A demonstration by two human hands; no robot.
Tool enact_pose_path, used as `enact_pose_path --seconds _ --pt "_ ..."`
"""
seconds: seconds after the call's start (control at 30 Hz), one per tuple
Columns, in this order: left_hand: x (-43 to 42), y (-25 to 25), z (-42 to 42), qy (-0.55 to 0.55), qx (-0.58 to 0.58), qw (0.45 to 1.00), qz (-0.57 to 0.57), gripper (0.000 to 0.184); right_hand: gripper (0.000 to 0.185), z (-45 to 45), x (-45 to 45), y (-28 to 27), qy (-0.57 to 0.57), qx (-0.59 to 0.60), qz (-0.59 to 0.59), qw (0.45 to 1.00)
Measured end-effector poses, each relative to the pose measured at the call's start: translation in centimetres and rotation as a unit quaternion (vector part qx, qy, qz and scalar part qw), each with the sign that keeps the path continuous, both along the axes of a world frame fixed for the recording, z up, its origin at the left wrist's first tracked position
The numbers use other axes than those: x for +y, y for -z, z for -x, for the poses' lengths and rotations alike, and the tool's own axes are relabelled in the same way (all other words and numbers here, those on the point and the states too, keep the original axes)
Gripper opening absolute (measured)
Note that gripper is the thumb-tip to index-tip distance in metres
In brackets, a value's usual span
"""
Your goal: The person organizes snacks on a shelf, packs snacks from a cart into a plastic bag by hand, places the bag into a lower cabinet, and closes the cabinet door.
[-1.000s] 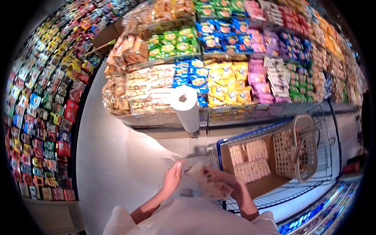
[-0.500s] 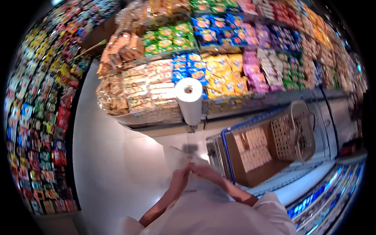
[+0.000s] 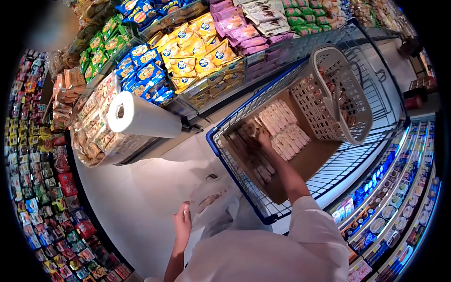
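My left hand (image 3: 182, 220) is closed on the edge of a clear plastic bag (image 3: 211, 199), which hangs over the floor with a small packet visible inside. My right hand (image 3: 264, 140) reaches into the cardboard box (image 3: 312, 162) in the shopping cart, at the pale wrapped packets (image 3: 282, 120). Its fingers are bent down among the packets and partly hidden, so whether they grip one is unclear. More packets lie in the box's left part, in shadow.
A beige basket (image 3: 359, 103) stands in the cart (image 3: 268, 218), beyond the box. A plastic bag roll (image 3: 150, 117) juts from the snack shelf, near yellow snack bags (image 3: 197, 51). Stocked shelves (image 3: 390, 211) line the right side.
The view has turned right, bringing the cart closer to the middle. My hands, together before, are now apart: the right has moved into the box, while the left stays with the bag.
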State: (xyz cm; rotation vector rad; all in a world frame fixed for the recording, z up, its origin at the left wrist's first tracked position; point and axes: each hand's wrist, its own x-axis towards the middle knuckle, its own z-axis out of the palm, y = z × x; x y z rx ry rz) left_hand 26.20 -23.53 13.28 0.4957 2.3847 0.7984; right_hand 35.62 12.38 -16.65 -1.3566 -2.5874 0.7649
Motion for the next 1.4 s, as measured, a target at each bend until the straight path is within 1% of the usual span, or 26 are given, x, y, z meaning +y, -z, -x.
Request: enact_pose_path --seconds 0.03,0.1,0.13,0.17,0.27,0.33,0.4,0.47,0.53,0.6,0.67,0.83,0.87,0.93,0.97,1.0,1.03,1.1,1.13,1.17,1.23,1.27,1.3,1.33,1.37,1.4 --pt "0.4 -0.4 -0.2 0.003 0.007 1.000 0.007 0.020 0.050 0.1 0.0 4.7 -0.060 -0.060 -0.058 0.995" --pt "1.1 -1.1 -1.1 -0.012 -0.006 0.999 0.042 0.023 0.054 1.4 -0.6 4.1 -0.049 -0.120 -0.107 0.986" --pt "1.3 -1.2 -1.4 -0.026 -0.022 0.998 0.062 0.027 0.057 1.3 -0.9 6.6 -0.050 -0.047 -0.138 0.988" --pt "1.3 -0.9 -1.4 -0.026 -0.017 0.997 0.072 0.027 0.060 1.7 -1.2 1.1 -0.017 -0.052 0.007 0.998" --pt "1.8 -0.4 -1.6 -0.040 -0.028 0.995 0.087 0.023 0.061 1.7 -1.4 3.3 -0.015 -0.026 -0.014 0.999" --pt "2.2 -0.2 -1.5 -0.034 -0.020 0.995 0.089 0.023 0.063 2.2 -1.0 4.2 -0.060 0.012 -0.016 0.998" --pt "2.8 -0.2 -1.2 -0.021 -0.016 0.997 0.071 0.022 0.062 2.9 -1.3 3.6 -0.070 -0.060 -0.062 0.994" --pt "3.2 -0.2 -1.1 -0.024 -0.004 0.998 0.054 0.022 0.057 3.5 -1.1 1.3 -0.052 -0.097 0.010 0.994" --pt "3.6 -0.3 -1.1 -0.020 -0.002 0.999 0.044 0.023 0.049 3.8 -1.5 -0.1 -0.014 -0.095 -0.010 0.995" --pt "3.4 -0.3 -0.9 -0.035 0.006 0.999 0.024 0.022 0.050 4.3 -0.5 1.4 -0.007 -0.134 0.058 0.989" --pt "3.1 -0.2 -0.7 -0.027 0.018 0.999 0.010 0.020 0.056 4.2 0.6 1.9 0.006 -0.025 0.152 0.988" --pt "2.7 -1.4 0.0 -0.038 0.039 0.998 -0.024 0.019 0.066 1.9 0.3 0.7 -0.043 -0.045 0.016 0.998" --pt "2.6 -1.5 0.2 -0.038 0.038 0.998 -0.034 0.018 0.075 1.3 0.1 -1.1 -0.010 0.139 -0.061 0.988" --pt "2.6 -1.3 0.6 -0.044 0.035 0.997 -0.048 0.018 0.092 0.3 1.1 -8.1 0.013 0.192 0.181 0.965" --pt "2.6 -1.4 0.8 -0.051 0.030 0.997 -0.055 0.019 0.097 -0.2 0.8 -8.9 -0.007 0.216 0.061 0.975" --pt "2.7 -1.7 0.8 -0.055 0.030 0.996 -0.060 0.019 0.102 -1.2 0.8 -9.9 -0.006 0.283 0.091 0.955" --pt "3.1 -2.3 1.0 -0.053 0.040 0.996 -0.067 0.018 0.097 -1.8 0.8 -11.6 0.001 0.321 0.140 0.937" --pt "3.0 -2.8 1.4 -0.055 0.050 0.994 -0.079 0.018 0.087 -2.5 -0.7 -20.3 0.074 0.376 0.330 0.863" --pt "2.8 -2.6 1.5 -0.041 0.059 0.992 -0.103 0.017 0.078 -2.9 -2.0 -25.3 0.065 0.425 0.369 0.824" --pt "2.5 -2.5 1.6 -0.028 0.068 0.989 -0.129 0.016 0.069 -3.0 -3.0 -28.5 0.054 0.470 0.406 0.782" --pt "2.1 -3.0 1.7 -0.031 0.041 0.988 -0.145 0.016 0.069 -5.7 -4.6 -29.3 0.134 0.400 0.605 0.675" --pt "1.9 -3.2 1.8 -0.025 0.020 0.988 -0.153 0.015 0.067 -5.1 -6.9 -33.9 0.098 0.365 0.644 0.665" --pt "1.7 -3.4 2.0 -0.030 0.017 0.987 -0.157 0.015 0.066 -5.9 -8.2 -31.3 0.125 0.322 0.657 0.670" --pt "1.6 -3.5 2.1 -0.024 0.028 0.981 -0.192 0.015 0.057 -6.0 -8.7 -28.5 0.034 0.256 0.763 0.593" --pt "1.4 -3.6 2.1 -0.017 0.038 0.973 -0.226 0.016 0.052 -4.2 -11.0 -28.8 -0.017 0.167 0.766 0.620" --pt "1.1 -3.8 1.9 -0.018 0.034 0.974 -0.225 0.016 0.051 -2.4 -13.3 -29.1 -0.080 0.079 0.762 0.638"
